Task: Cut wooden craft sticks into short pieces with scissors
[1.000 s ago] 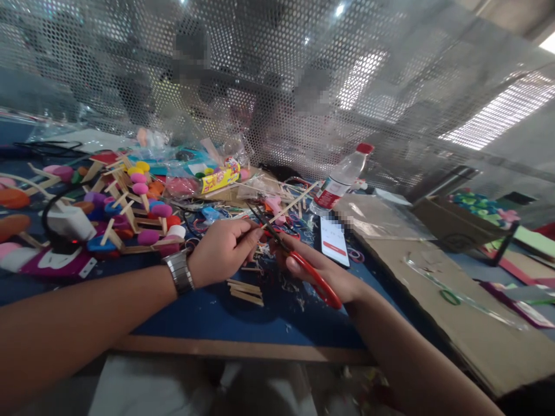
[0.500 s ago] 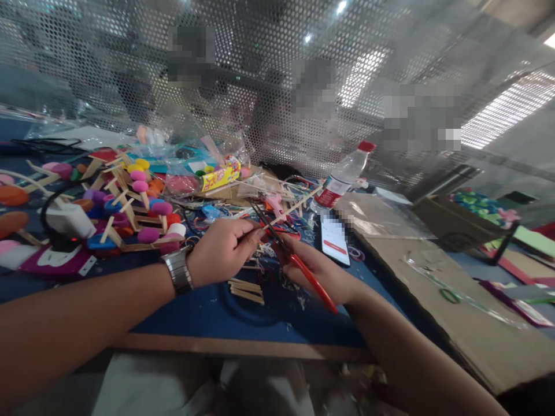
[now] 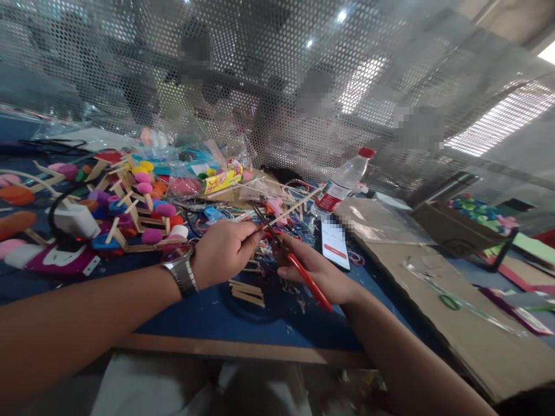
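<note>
Blue table [image 3: 195, 318], bottle [image 3: 340, 188] beyond scissors [image 3: 307, 281]

Blue tabletop [image 3: 195, 321], brown front edge [image 3: 243, 348]; grey perforated screen [image 3: 269, 43] behind; bright light [image 3: 550, 53] at upper right.

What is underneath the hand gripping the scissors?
Blue tabletop and pale scraps show around the right hand and its red-handled scissors; whatever lies directly beneath the hand is covered from this view.

The person is wearing a silver-toned metal wristwatch [image 3: 181, 268] with a broad segmented band [image 3: 187, 278] on the left wrist. Both forearms [image 3: 99, 312] are showing bare, and pale clothing [image 3: 147, 381] is covering the lap.
</note>
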`<state>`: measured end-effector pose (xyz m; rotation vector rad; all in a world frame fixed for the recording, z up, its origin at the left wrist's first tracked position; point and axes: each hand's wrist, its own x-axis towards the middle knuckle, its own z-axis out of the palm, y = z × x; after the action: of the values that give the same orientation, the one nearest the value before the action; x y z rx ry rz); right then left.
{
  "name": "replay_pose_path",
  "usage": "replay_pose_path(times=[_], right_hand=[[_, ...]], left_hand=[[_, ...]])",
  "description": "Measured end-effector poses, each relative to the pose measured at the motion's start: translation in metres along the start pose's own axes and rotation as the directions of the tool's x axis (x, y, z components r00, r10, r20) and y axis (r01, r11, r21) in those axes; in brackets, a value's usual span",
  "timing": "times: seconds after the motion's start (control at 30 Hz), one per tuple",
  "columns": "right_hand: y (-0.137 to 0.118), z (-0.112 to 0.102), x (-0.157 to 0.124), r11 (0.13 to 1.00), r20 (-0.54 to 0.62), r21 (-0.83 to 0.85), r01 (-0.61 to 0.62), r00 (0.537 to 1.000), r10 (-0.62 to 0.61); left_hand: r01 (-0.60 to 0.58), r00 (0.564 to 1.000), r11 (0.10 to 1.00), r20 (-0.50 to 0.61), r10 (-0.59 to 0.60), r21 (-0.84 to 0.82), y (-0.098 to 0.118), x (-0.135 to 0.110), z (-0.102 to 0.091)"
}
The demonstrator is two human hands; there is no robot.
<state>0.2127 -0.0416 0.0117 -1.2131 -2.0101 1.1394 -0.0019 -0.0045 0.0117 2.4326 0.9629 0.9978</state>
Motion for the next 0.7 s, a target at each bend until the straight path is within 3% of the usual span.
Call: replay_pose_path(times=[0.33, 0.7], right_hand=[[-0.0040, 0.0009, -0.0033, 0.998, 0.001, 0.039, 0.049, 0.999, -0.049], [0.0032, 0.0010, -0.0050, 0.996, 0.030, 0.083, 0.026, 0.999, -0.028]], left_hand=[[0.007, 1.000, 0.999, -0.013, -0.007, -0.039, 0.0025, -0.0015, 0.0018], [0.012, 1.000, 0.994, 0.017, -0.010, -0.112, 0.0053, -0.0020, 0.0022]])
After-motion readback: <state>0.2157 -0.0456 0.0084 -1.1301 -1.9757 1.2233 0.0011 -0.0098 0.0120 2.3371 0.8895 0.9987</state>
